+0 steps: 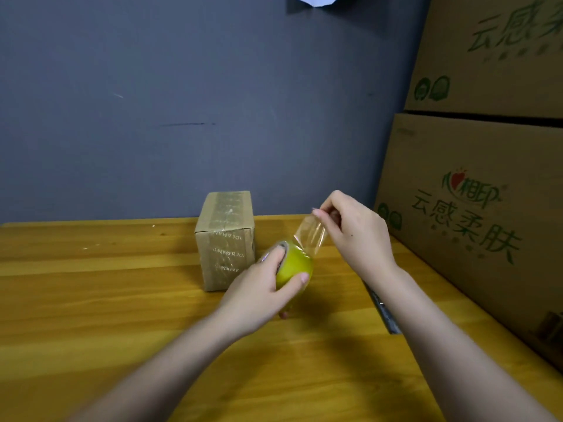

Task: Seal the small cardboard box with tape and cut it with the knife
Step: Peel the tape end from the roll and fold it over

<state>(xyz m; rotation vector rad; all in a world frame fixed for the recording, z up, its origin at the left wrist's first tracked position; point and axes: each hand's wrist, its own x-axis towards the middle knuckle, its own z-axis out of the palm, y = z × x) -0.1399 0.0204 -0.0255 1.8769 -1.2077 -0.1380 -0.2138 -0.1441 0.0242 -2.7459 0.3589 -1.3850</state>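
Observation:
A small cardboard box (226, 239) stands on the wooden table (106, 300) near the wall, with clear printed tape over its top and front. Just right of it, my left hand (262, 290) grips a yellowish roll of clear tape (295, 266), fingers through its core. My right hand (353, 229) pinches the free end of the tape strip (309, 236), pulled up and to the right off the roll. A grey metal knife (384, 309) lies on the table at the right, partly hidden under my right forearm.
Two large printed cardboard cartons (475, 208) are stacked along the table's right edge. A dark grey wall (182, 102) runs behind the table, with a white paper (316, 0) pinned at its top.

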